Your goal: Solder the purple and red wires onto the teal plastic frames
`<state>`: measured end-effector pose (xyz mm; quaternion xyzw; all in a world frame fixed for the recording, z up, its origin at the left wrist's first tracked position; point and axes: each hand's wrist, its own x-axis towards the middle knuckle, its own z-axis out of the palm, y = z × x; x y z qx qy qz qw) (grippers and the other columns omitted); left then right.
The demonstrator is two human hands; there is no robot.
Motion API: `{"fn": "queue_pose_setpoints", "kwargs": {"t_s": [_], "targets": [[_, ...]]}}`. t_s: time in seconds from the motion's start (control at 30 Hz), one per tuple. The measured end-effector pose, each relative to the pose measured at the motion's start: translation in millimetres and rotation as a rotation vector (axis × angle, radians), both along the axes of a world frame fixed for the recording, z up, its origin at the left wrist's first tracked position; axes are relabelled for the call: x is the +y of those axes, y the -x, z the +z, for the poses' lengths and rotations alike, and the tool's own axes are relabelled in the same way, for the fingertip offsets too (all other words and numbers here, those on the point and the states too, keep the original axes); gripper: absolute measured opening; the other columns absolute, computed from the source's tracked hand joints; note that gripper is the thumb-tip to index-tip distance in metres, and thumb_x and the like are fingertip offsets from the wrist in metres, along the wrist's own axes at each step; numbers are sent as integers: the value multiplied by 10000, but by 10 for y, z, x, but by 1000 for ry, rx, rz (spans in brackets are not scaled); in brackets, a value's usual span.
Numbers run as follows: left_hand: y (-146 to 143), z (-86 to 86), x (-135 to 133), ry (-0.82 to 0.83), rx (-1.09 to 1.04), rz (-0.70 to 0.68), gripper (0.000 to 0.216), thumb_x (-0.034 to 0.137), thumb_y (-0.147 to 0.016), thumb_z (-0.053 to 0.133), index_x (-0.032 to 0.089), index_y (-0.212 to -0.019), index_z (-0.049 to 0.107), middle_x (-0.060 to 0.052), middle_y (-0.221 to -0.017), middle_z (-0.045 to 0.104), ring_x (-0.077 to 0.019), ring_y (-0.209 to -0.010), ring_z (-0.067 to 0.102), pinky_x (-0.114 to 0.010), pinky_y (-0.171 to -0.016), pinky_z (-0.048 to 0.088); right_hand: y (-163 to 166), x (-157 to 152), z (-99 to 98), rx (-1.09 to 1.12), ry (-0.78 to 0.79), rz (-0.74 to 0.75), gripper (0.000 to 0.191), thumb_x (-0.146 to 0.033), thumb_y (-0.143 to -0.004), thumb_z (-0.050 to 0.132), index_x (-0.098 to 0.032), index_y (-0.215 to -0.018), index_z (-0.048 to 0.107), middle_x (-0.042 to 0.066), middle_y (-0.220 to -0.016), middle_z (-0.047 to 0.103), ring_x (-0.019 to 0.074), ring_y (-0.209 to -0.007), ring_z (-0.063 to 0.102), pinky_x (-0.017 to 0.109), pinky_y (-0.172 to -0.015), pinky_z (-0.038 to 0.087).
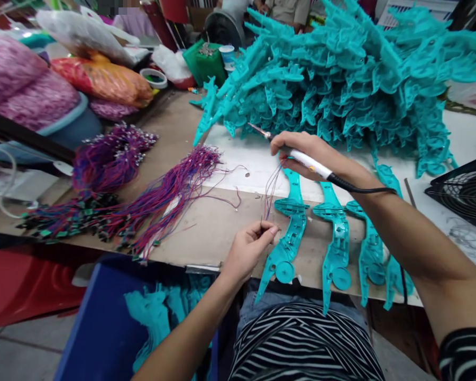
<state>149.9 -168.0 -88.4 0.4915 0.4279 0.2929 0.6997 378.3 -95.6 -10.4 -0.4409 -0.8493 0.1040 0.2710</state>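
My right hand is closed around a soldering iron with a white handle, its metal tip pointing left and away from me. Thin red and blue wires run from below that hand down to my left hand, which pinches their lower ends between thumb and fingers. Just right of the left hand lies a teal plastic casing with a round disc near its lower end. Further right, a second teal casing and more like it lie side by side.
A large heap of teal casings covers the back of the table. Bundled wires lie at the left. A black fan stands at the right. Below the table's front edge is a blue bin holding teal parts. Bags and a tub crowd the back left.
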Motion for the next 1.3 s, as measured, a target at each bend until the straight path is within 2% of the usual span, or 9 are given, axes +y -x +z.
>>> {"fn": "queue_pose_setpoints", "kwargs": {"t_s": [0.1, 0.2, 0.37, 0.47, 0.77, 0.9, 1.07, 1.17, 1.3], "targets": [[-32, -68, -5, 45, 14, 40, 394, 496, -607, 812, 146, -693, 655, 49, -580, 499, -68, -536, 387, -203, -504, 304, 138, 82, -196, -100, 5, -54, 218, -121, -870, 475, -215, -1032, 588, 39, -978, 644, 210, -1006, 556, 417, -978, 402], [-35, -155, 22, 99, 32, 67, 446, 539, -582, 817, 147, -709, 645, 64, -556, 456, -58, -501, 348, -200, -463, 241, 194, -146, -458, 22, 27, -123, 247, -110, -825, 498, -211, -1037, 577, 78, -1085, 645, 226, -1066, 566, 407, -969, 433], [-18, -224, 51, 168, 33, 21, 491, 554, -558, 840, 148, -742, 635, 57, -546, 494, -56, -475, 384, -186, -440, 235, 251, -816, -730, 411, 205, -184, 190, -187, -852, 577, -228, -1028, 518, 16, -963, 664, 135, -861, 630, 286, -792, 502], [-23, -227, 47, 194, 21, -41, 455, 523, -581, 838, 148, -747, 641, 43, -563, 535, -64, -489, 430, -182, -456, 287, 319, -1026, -817, 538, 250, -238, 177, -237, -875, 583, -233, -1035, 506, -15, -866, 629, 110, -762, 614, 265, -740, 509], [-75, -239, 90, -74, 108, -259, 156, 309, -749, 704, 154, -762, 693, -3, -648, 630, -95, -565, 496, -217, -534, 400, 448, -1249, -1009, 409, 217, -366, 151, -205, -874, 531, -242, -1020, 549, -5, -884, 658, 124, -770, 632, 279, -734, 502], [-124, -246, 101, -148, 156, -285, 136, 283, -747, 690, 158, -696, 677, 6, -597, 585, -91, -545, 450, -211, -502, 362, 462, -1364, -1010, 420, 197, -418, 129, -259, -900, 574, -248, -1026, 597, 6, -870, 675, 145, -772, 643, 296, -734, 521], [-75, -257, 85, -139, 216, -283, 136, 292, -735, 691, 167, -682, 676, 39, -506, 492, -81, -482, 378, -200, -449, 296, 391, -1728, -777, 424, 69, -495, 231, -365, -954, 557, -274, -1134, 670, 35, -859, 684, 194, -807, 640, 379, -792, 540], [-28, -297, 64, -107, 238, -288, 146, 304, -716, 702, 162, -686, 685, 11, -570, 574, -94, -516, 443, -199, -462, 335, 455, -2005, -706, 429, 16, -544, 215, -287, -917, 611, -294, -1114, 696, 32, -835, 692, 200, -783, 655, 366, -712, 550], [-2, -365, 37, -206, 276, -247, 160, 311, -707, 696, 159, -663, 682, 13, -556, 545, -97, -522, 436, -202, -473, 344, 659, -2220, -814, 455, -68, -613, 285, -93, -860, 609, -307, -1022, 706, -5, -749, 706, 164, -673, 666, 310, -613, 553]]}}
